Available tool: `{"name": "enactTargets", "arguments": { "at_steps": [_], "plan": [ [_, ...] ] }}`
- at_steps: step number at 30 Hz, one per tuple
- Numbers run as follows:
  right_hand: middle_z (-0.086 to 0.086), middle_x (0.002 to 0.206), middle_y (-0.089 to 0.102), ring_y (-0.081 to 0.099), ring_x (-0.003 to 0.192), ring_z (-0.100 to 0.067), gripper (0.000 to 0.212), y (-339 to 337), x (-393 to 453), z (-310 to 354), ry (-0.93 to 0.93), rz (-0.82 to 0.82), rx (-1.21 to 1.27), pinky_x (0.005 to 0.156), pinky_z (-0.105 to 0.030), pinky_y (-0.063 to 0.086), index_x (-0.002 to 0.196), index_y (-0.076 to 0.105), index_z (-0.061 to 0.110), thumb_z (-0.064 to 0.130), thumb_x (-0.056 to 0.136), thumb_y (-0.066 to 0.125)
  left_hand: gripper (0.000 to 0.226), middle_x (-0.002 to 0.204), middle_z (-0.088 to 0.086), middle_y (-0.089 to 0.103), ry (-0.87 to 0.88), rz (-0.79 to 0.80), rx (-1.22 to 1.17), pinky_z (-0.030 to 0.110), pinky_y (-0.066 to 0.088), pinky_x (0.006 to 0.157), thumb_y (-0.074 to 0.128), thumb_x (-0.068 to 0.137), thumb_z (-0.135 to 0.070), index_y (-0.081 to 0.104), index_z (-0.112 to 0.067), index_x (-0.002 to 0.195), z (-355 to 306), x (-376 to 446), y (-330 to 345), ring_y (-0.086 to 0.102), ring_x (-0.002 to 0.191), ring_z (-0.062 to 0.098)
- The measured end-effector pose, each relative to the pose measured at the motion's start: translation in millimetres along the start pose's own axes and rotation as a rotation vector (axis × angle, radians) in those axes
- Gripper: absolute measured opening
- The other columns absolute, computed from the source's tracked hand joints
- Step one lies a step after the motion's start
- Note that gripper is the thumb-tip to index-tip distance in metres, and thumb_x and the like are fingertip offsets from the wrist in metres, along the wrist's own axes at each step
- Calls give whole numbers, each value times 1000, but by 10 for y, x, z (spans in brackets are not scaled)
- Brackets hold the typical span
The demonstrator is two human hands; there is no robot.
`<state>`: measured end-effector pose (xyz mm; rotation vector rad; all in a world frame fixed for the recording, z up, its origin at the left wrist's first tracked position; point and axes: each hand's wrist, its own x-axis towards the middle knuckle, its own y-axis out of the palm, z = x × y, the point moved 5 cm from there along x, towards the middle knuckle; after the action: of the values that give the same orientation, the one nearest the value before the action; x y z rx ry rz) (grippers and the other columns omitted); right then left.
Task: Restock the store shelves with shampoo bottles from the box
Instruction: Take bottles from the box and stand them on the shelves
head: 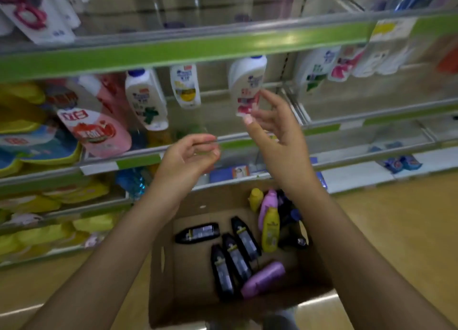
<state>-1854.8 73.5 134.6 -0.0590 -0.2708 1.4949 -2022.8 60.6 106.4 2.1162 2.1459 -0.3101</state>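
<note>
1. Cardboard box (168, 267) is sitting on the floor under both arms, plain brown, with a hand slot cut in its left wall
2. Box is holding four slim glossy black bottles (235, 255), a rounded lilac bottle (263, 279) lying on its side, a yellow bottle (271, 228), a pink one and some darker ones bunched at the far right corner
3. Left hand (184, 160) is hovering in front of the shelf rail (141, 153), fingers loosely curled and holding nothing
4. Right hand (277, 136) is raised higher, fingers spread and relaxed, empty too; its fingertips are right by the white bottle with the red label (245, 81), but it's too blurry to tell if they're touching
5. That bottle is standing on the middle shelf, smooth white plastic with a blue cap, and two similar white bottles (146, 99) are leaning to its left
6. Soft pink refill pouches (99, 129) and yellow packs (22, 106) are filling the left side of the shelves
7. Shelf edges are carrying green strips behind clear plastic rails
</note>
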Motion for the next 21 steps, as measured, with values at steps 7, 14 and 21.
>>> {"name": "enactTargets", "arguments": {
  "at_steps": [7, 14, 21],
  "plan": [
    [9, 111, 63, 61, 103, -3, 39, -15, -609, -741, 189, 68, -81, 83, -14, 48, 129, 53, 32, 28, 92, 64, 21, 105, 1, 70, -230, 29, 29, 31, 53, 89, 63, 88, -9, 63, -21, 106, 928, -401, 168, 65, 102, 17],
    [8, 105, 59, 53, 92, 9, 39, -27, -1046, -1678, 470, 187, -189, 72, 3, 38, 130, 54, 19, 17, 92, 63, 19, 106, 0, 65, -500, -35, 120, 18, 47, 75, 58, 92, -14, 63, -18, 110, 1956, -724, 328, 61, 99, 12],
    [-6, 104, 58, 61, 93, -18, 36, 207, -1473, -2591, 732, 308, -241, 74, -6, 45, 126, 55, 8, 4, 90, 63, 14, 96, -2, 61, -673, -110, 316, 13, 38, 66, 54, 93, -13, 62, -16, 105, 2852, -930, 198, 55, 89, 9]
  ]
}}
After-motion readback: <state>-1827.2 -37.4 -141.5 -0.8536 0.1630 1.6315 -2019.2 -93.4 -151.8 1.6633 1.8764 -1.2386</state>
